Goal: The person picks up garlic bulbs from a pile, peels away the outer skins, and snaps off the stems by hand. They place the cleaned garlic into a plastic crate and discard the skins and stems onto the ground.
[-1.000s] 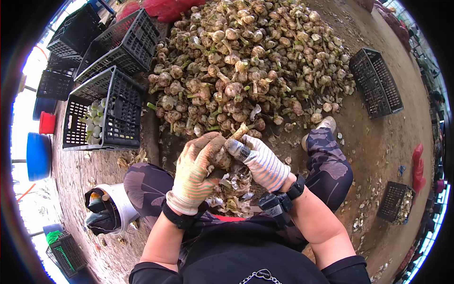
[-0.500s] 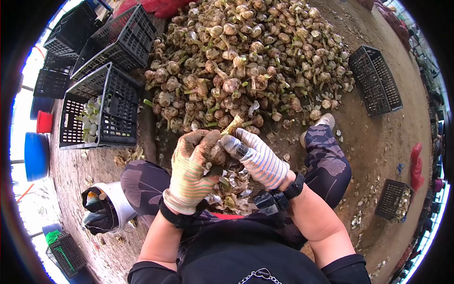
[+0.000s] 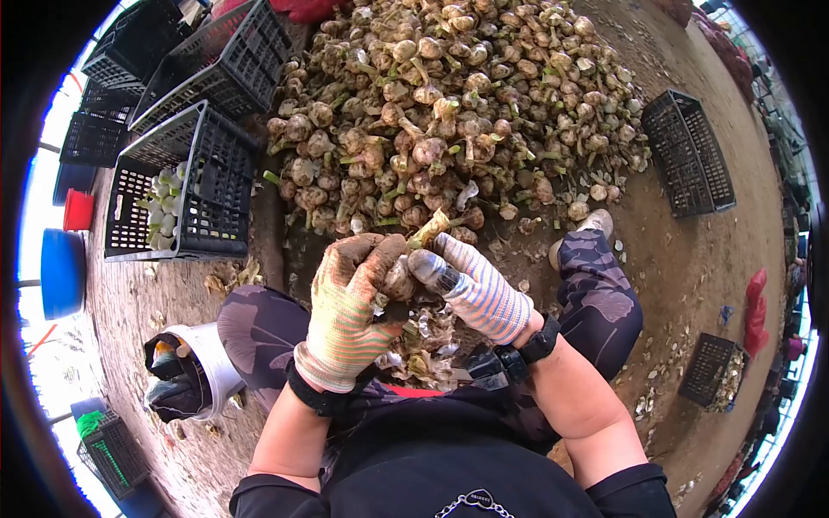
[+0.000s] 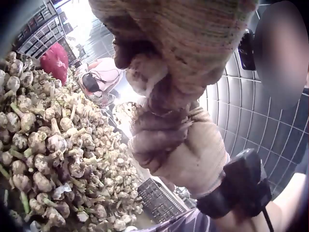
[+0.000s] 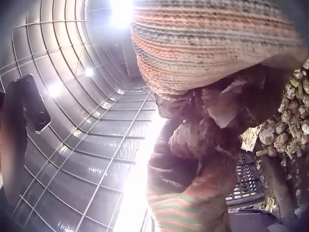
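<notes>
In the head view a garlic bulb (image 3: 398, 281) with its stalk (image 3: 429, 230) pointing up is held between both gloved hands above the lap. The left hand (image 3: 347, 311), in a soiled striped glove, curls round the bulb's left side. From the right, the right hand (image 3: 480, 290) pinches the bulb near the stalk, its thumb wrapped in dark tape. Both wrist views show the bulb (image 4: 146, 74) (image 5: 188, 138) partly covered by the gloves. Loose peelings (image 3: 425, 345) lie below the hands. A large garlic pile (image 3: 458, 112) rises just beyond them.
A black crate (image 3: 220, 186) holding pale garlic stands at the left, with more crates behind. A white bucket (image 3: 216, 363) stands beside the left knee. On the right are an upright crate (image 3: 688, 155), a smaller crate (image 3: 710, 371) and a red net bag (image 3: 756, 311).
Both hands have kept their hold on the bulb. The right thumb has shifted slightly leftward against it, and the stalk sits a little higher than a second ago.
</notes>
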{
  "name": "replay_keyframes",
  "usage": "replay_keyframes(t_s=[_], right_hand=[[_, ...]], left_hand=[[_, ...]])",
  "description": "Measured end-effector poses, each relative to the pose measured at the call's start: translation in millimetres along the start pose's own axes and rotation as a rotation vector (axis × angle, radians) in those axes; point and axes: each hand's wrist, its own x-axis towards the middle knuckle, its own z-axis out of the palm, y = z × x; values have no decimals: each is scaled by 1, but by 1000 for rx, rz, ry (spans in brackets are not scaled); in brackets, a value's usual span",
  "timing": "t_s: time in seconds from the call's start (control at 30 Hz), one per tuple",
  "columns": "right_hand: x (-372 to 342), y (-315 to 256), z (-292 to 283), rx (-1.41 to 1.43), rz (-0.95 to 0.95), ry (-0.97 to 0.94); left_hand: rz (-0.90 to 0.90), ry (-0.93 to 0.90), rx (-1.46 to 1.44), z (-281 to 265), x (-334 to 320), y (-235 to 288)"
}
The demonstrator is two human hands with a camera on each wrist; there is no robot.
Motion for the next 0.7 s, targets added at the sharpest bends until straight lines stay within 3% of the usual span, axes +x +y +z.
replay_keyframes(t_s=[0.03, 0.13, 0.2, 0.27, 0.33, 0.37, 0.43, 0.47, 0.5, 0.57, 0.6, 0.63, 0.7], right_hand=[[-2, -1, 0, 0, 1, -1], [-4, -6, 3, -377, -244, 18], [-1, -6, 4, 23, 0, -4], [-1, -12, 4, 75, -6, -55], [-3, -14, 2, 125, -13, -105], [-5, -15, -1, 50, -19, -131], [-6, -17, -3, -30, -25, -161], [-6, -17, -3, 25, 7, -210], [-7, -17, -3, 79, 38, -260], [-1, -7, 8, 10, -87, -41], [5, 0, 10, 13, -99, 16], [9, 5, 11, 18, -112, 74], [6, 3, 13, 82, -112, 97]], left_hand=[[-3, -10, 6, -2, 0, 1], [8, -6, 36, -2, 0, 1], [18, 18, 34, -1, 0, 0], [29, 42, 33, 1, -3, 1], [-363, 25, -558, 1, -4, 9], [-670, -77, -1243, -10, -3, 13], [-843, -25, -1421, -11, 4, 12], [-843, 12, -1707, -10, 4, 9], [-840, 14, -1707, -8, 3, 8], [-849, 99, -1386, -4, 2, 11], [-629, 137, -1191, -2, 1, 19], [-561, 208, -899, 14, -6, 14], [-362, 145, -630, 21, -13, 4]])
